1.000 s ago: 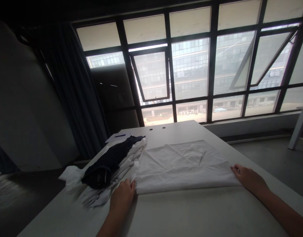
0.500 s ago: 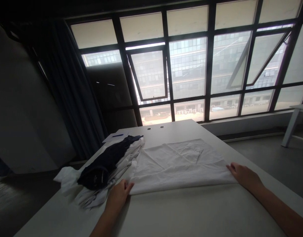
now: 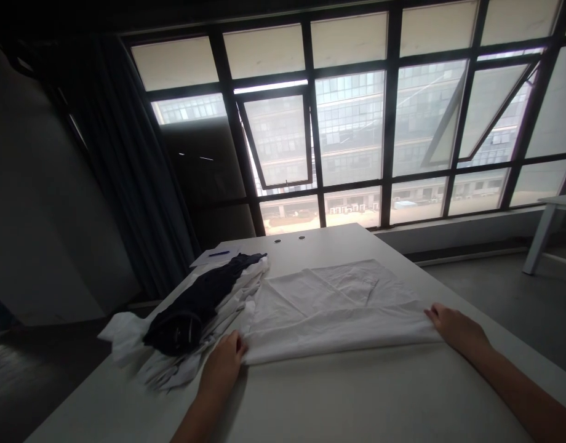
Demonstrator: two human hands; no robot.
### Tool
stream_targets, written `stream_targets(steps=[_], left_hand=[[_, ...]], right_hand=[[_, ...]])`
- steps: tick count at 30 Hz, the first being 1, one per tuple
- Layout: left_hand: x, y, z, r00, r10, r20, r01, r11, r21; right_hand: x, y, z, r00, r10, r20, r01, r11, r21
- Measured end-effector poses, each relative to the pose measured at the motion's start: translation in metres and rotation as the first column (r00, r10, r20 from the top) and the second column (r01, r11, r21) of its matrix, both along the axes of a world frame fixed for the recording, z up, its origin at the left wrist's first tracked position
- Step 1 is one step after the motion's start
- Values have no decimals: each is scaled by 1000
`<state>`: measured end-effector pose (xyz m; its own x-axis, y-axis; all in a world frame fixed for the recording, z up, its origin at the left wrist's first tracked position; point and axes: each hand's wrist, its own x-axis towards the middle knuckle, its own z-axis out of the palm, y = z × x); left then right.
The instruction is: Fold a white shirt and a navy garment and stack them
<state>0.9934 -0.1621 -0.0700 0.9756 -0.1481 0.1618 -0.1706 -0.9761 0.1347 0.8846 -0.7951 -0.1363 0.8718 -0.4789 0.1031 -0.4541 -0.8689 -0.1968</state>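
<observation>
A folded white garment [image 3: 331,311] lies flat on the white table [image 3: 357,400]. My left hand [image 3: 223,364] grips its near left corner, fingers curled at the fabric's edge. My right hand [image 3: 456,331] grips the near right corner, the fingers closed on the cloth. Both arms reach in from the bottom of the view.
A pile of clothes sits left of the garment: a dark navy item [image 3: 197,304] on top of crumpled white ones [image 3: 172,363]. A sheet of paper with a blue pen [image 3: 218,253] lies at the far left corner. Large windows stand behind; another table's leg [image 3: 539,237] is at right.
The view shifted slightly; the garment and both hands sit a little more to the left in the picture. Both hands stay at the garment's near corners.
</observation>
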Motion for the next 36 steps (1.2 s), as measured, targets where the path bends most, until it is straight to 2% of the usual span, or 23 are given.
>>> stream_targets(steps=[2, 5, 8, 11, 13, 15, 18, 22, 27, 30, 32, 34, 36], left_hand=[[-5, -4, 4, 1000, 9, 20, -10, 999, 37], [-12, -12, 10, 988, -26, 150, 11, 995, 97], [-16, -25, 7, 936, -237, 261, 219, 971, 97], [-16, -40, -8, 840, -469, 273, 459, 882, 103], [-14, -46, -22, 801, -550, 237, 537, 835, 123], [-10, -48, -33, 802, -571, 175, 554, 821, 139], [-4, -46, -43, 831, -548, 98, 530, 833, 160], [-2, -44, -46, 847, -529, 49, 513, 839, 183], [-12, -52, -46, 857, -516, -10, 509, 842, 181], [-20, -61, -40, 877, -480, -22, 477, 863, 167], [-23, -68, -35, 871, -490, 14, 483, 862, 153], [-25, -75, -31, 841, -537, 63, 527, 841, 127], [-24, -79, -31, 810, -582, 79, 575, 813, 90]], right_hand=[[0, 1, -1, 1000, 2, -5, -2, 1000, -3], [0, 2, 0, 1000, 0, -1, 0, 1000, 1], [-1, 5, 3, 1000, -10, -13, 11, 1000, 17], [-1, 6, 3, 999, -18, -37, 17, 1000, -16], [0, 6, 1, 999, -17, -42, 15, 999, -42], [0, 5, 0, 999, -6, -35, 5, 999, -39], [2, 2, 0, 999, 16, -28, -16, 1000, -9], [3, -2, 2, 1000, 14, -21, -14, 1000, -18], [2, 2, 3, 999, -32, -19, 30, 996, -87], [1, 20, 13, 993, -39, 109, 66, 963, -260], [3, 45, 24, 979, 25, 202, 53, 927, -372], [8, 82, 38, 962, 155, 225, -56, 919, -391], [14, 130, 50, 921, 329, 208, -253, 912, -324]])
